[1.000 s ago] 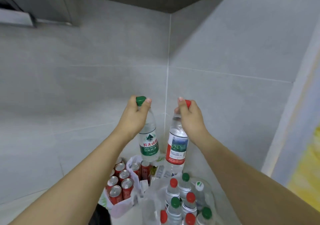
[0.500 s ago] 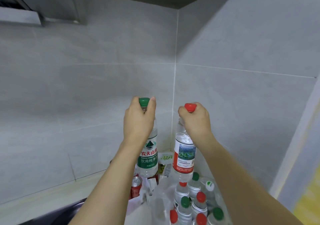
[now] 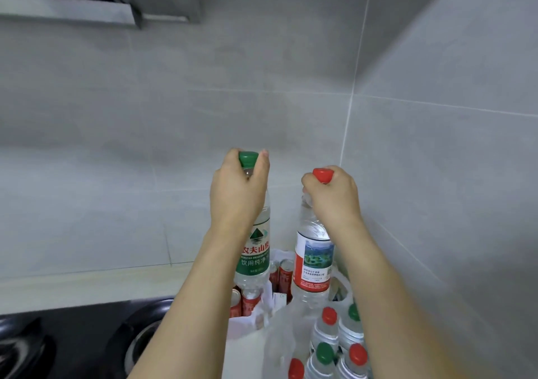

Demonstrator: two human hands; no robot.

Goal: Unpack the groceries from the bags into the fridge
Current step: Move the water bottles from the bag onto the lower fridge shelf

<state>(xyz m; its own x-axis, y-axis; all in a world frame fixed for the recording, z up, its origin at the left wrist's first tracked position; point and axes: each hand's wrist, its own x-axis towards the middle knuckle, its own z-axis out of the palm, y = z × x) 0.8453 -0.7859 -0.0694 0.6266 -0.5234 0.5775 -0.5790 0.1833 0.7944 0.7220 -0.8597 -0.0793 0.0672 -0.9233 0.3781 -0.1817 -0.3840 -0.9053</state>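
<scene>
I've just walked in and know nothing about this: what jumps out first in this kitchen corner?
Two water bottles held up by their necks in mid-frame: the left hand grips the green-capped bottle, the right hand grips the red-capped bottle. Below them, at the bottom of the frame, a clear bag holds more bottles with red and green caps, and a white bag beside it holds red cans. A black gas hob sits at lower left.

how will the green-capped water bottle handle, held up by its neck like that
Likely heavy for its size: the green-capped water bottle looks full and sealed. It would probably swing, since the left hand grips only the neck below the cap. The thin clear wall may dent if squeezed, and it would roll if laid on its side.
</scene>
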